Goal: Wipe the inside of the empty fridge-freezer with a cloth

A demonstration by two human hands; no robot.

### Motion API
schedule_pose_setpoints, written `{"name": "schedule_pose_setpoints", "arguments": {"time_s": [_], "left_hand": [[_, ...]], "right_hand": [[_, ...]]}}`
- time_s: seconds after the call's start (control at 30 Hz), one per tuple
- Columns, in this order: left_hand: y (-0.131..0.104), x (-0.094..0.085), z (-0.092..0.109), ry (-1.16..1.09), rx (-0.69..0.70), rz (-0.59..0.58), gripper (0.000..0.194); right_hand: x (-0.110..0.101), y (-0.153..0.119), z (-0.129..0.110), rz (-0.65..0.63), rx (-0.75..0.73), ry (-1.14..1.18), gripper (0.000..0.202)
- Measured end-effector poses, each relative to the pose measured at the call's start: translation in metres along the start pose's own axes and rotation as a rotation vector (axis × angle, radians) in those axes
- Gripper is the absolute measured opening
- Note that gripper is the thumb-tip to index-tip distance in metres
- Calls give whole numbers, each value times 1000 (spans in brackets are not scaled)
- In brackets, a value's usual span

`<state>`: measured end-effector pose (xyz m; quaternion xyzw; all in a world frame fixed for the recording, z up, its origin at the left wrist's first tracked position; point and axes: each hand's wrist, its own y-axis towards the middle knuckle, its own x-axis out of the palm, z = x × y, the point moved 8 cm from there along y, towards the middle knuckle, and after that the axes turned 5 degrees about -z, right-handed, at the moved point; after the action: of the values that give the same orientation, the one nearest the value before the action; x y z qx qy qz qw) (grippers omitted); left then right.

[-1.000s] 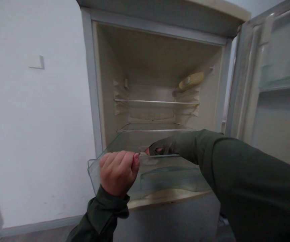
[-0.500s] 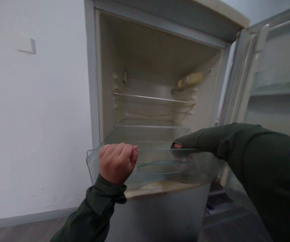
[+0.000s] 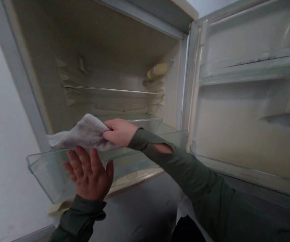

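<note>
A crumpled greyish-white cloth (image 3: 88, 132) is pinched in my right hand (image 3: 121, 132), above the front of a clear drawer (image 3: 51, 174) pulled partly out of the fridge. My left hand (image 3: 91, 174) is open at the drawer's front, fingers spread and palm showing, its fingertips just below the cloth. Whether those fingertips touch the drawer front I cannot tell. The cloth hides part of the drawer's top edge and the inside behind it.
The fridge door (image 3: 235, 117) stands wide open on the right, with a door shelf (image 3: 250, 72) across it. Inside are a glass shelf (image 3: 109, 89) and a yellowish lamp cover (image 3: 157, 71) on the right wall. A white wall (image 3: 4, 151) borders the left side.
My right hand has come up out of the drawer and moved left with the cloth now in view. My left hand has opened from its grip on the drawer front. The view has turned right.
</note>
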<state>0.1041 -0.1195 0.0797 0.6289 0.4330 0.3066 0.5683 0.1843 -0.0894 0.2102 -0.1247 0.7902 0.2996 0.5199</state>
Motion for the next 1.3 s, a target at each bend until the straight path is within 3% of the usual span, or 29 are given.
{"name": "schedule_pose_setpoints", "arguments": {"time_s": [0.07,0.13,0.2,0.27,0.33,0.4,0.67,0.9,1.1,1.2,1.3], "left_hand": [[-14,6,5,-16,-9,-29,81],[-21,9,9,-14,-2,-52,80],[-20,8,12,-10,18,-69,82],[-16,7,14,2,29,-79,85],[-12,7,15,31,32,-83,89],[-10,12,14,55,29,-92,89],[-9,64,-8,114,138,-172,80],[-9,115,-36,117,136,-285,67],[-6,160,-58,102,52,-568,69],[-3,166,-59,139,25,-684,72],[4,161,-57,167,43,-735,72]], "right_hand": [[-9,-49,-2,424,-103,-184,23],[9,-103,14,704,-137,-224,34],[39,-147,41,884,-132,-252,42],[71,-176,69,981,-71,-373,46],[95,-186,89,972,-38,-498,39],[106,-182,107,921,53,-561,37],[101,-123,171,524,476,-477,58],[102,-84,195,355,483,-430,55],[105,-58,205,279,471,-352,55],[106,-50,208,190,455,-289,39],[107,-43,210,130,489,-289,34]]}}
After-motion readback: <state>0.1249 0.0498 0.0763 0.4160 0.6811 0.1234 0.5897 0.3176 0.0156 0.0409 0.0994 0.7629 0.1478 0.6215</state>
